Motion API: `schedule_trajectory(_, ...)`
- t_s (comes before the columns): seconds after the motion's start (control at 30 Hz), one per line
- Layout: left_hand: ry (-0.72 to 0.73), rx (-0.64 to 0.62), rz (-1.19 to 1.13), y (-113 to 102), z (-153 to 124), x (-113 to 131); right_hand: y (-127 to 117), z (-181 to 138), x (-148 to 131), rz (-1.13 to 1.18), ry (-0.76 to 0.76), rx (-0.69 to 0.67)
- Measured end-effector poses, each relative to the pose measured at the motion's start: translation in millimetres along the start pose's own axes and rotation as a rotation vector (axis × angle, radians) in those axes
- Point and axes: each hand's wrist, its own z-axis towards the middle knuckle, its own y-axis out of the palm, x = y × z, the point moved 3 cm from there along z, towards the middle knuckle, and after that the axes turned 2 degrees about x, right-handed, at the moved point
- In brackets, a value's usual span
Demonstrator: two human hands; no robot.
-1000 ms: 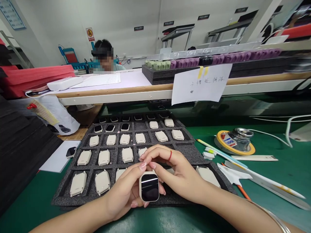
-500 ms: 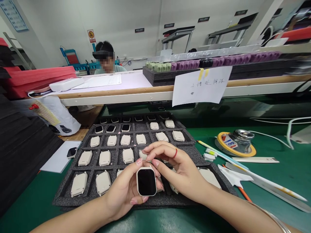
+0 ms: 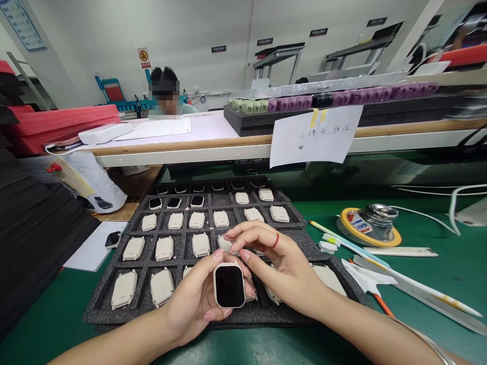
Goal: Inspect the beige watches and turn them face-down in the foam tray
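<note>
A smartwatch case without a strap (image 3: pixel 230 285), pale rim and dark screen facing me, is held in my left hand (image 3: pixel 194 299). The thumb presses near its upper left corner, while the other fingers curl behind and below it. My right hand (image 3: pixel 279 263) arches just above and right of the case, fingers extended and bent, thumb apart from them. Whether its fingertips touch the case I cannot tell. Under both hands lies a black foam tray (image 3: pixel 142 263) with several beige watch cases (image 3: pixel 164 248), most of them back side up; my hands hide some.
At the right lie a yellow tape roll (image 3: pixel 353 228) with a metal-topped glass jar (image 3: pixel 381 218), a white cloth (image 3: pixel 369 276) and long thin tools. Left are white paper (image 3: pixel 87 253) and stacked black foam (image 3: pixel 34 228). A raised shelf (image 3: pixel 190 149) crosses behind; a co-worker (image 3: pixel 165 91) sits beyond.
My hands and the watch case hold nearly the same pose. The co-worker's head is tipped slightly further down.
</note>
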Motion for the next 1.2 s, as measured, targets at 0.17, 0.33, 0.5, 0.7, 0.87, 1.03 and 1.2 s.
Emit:
schedule_trajectory(0.17,0.001,-0.001,-0.002,-1,0,-1,0,0,0,-0.009,-0.003,0.0)
schedule_trajectory(0.33,-0.001,-0.007,-0.018,-3,1,-2,0,1,1,-0.01,-0.009,0.001)
schedule_trajectory(0.5,0.015,-0.006,-0.019,-3,1,-2,-1,1,1,-0.001,-0.027,0.017)
schedule_trajectory(0.7,0.032,-0.005,-0.041,-2,2,0,-4,3,-4,-0.051,-0.111,0.109)
schedule_trajectory(0.87,0.031,0.011,-0.065,-3,2,-1,-6,1,-17,-0.106,-0.331,0.116)
schedule_trajectory(1.03,0.02,0.031,-0.082,-4,0,-2,-5,-4,-24,-0.139,-0.44,0.071)
schedule_trajectory(1.2,0.048,-0.001,-0.08,-3,1,0,-8,-6,-19,-0.197,-0.452,0.17)
